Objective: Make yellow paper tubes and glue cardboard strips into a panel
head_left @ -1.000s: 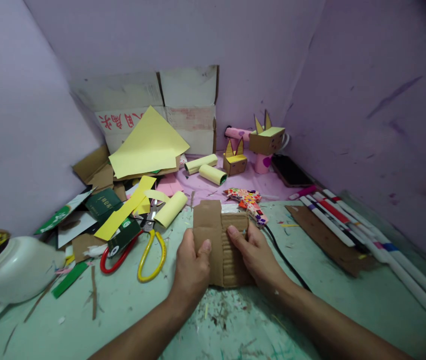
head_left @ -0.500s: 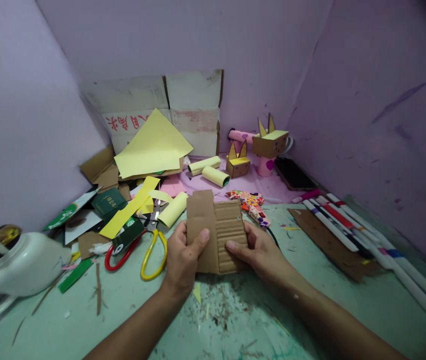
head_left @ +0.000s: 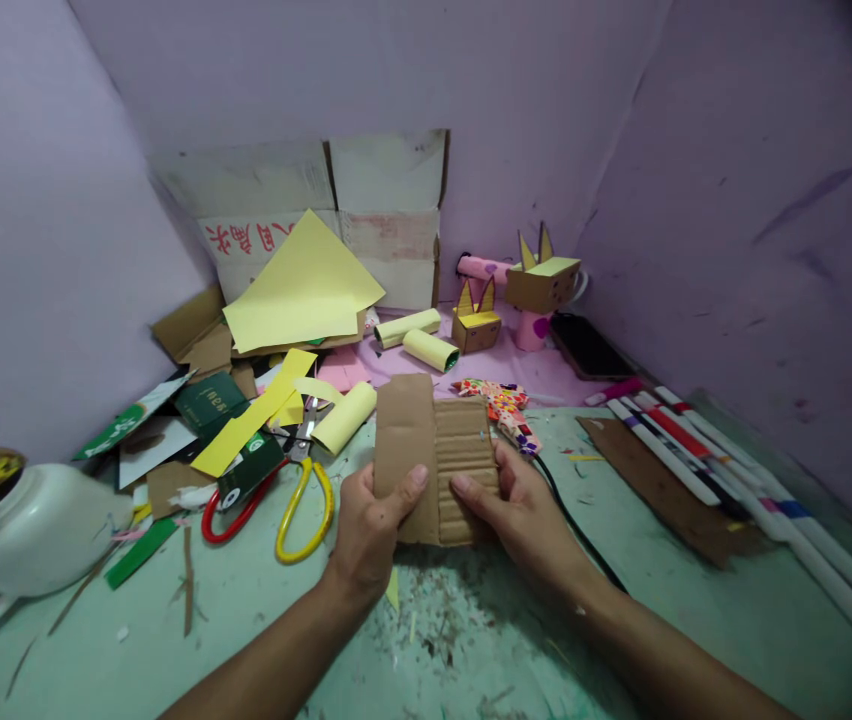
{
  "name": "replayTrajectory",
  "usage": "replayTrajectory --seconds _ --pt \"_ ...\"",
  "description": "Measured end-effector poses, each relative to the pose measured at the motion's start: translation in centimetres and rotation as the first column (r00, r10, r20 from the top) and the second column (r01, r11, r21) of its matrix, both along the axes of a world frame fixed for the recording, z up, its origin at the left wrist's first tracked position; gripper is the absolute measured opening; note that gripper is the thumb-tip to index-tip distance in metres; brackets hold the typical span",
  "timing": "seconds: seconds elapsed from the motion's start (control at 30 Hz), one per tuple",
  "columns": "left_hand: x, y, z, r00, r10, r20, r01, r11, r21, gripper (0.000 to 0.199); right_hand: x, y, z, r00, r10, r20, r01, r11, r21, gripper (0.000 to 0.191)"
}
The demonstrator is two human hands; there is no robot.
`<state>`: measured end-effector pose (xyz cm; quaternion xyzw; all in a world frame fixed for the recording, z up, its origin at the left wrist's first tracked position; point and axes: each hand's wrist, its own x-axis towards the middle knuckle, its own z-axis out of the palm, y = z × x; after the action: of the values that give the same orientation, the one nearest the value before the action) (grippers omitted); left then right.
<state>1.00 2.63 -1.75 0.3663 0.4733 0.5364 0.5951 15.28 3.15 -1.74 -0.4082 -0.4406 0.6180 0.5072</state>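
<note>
My left hand is closed on a smooth brown cardboard piece, thumb flat on its front. In my right hand is a corrugated cardboard piece with its ridges exposed, the thumb pressing its lower part. The two pieces meet edge to edge or overlap slightly; I cannot tell whether they are joined. Both are held upright above the table, fingers hidden behind them. Just behind lies a flower-patterned glue gun with a black cord. Scissors with red and yellow handles rest left of my left hand.
Paper and card scraps pile up at left, near a white watering can. Yellow paper rolls, a small eared cardboard box and a phone stand or lie behind. Markers and a cardboard strip are at right.
Both hands keep their hold on the cardboard pieces, which have barely shifted. The view has moved slightly, and more of the black cord shows beside my right forearm.
</note>
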Motion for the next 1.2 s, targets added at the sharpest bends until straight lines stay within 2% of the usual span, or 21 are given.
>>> replayTrajectory --seconds 0.2,0.43,0.83,0.97,1.1,1.2 --pt "0.5 -0.3 -0.3 0.992 0.073 -0.098 -0.07 0.997 0.035 0.04 -0.5 -0.4 -0.9 0.979 -0.123 0.162 0.102 0.986 0.132 0.032" --pt "0.9 -0.6 0.6 0.968 0.13 -0.214 -0.121 0.991 0.056 0.038 -0.8 -0.5 -1.9 0.964 -0.163 0.21 0.127 0.977 0.172 0.026" --pt "0.9 -0.7 0.2 0.979 0.123 -0.161 -0.118 0.992 0.043 0.038 -1.1 -0.6 -2.1 0.951 -0.188 0.246 0.139 0.969 0.202 0.026" --pt "1.0 -0.7 0.3 0.988 0.104 -0.118 -0.1 0.994 0.042 0.038 -0.9 -0.6 -1.4 0.979 -0.14 0.145 0.117 0.981 0.158 0.029" --pt "0.8 -0.6 0.7 0.997 0.037 -0.068 -0.036 0.999 0.027 0.038 -0.1 -0.1 -0.6 0.999 -0.028 -0.038 0.027 1.0 -0.008 0.033" --pt "0.4 -0.6 1.1 0.998 -0.047 -0.039 0.046 0.999 -0.027 0.037 0.6 0.5 0.0 0.993 -0.026 -0.112 0.014 0.994 -0.111 0.034"
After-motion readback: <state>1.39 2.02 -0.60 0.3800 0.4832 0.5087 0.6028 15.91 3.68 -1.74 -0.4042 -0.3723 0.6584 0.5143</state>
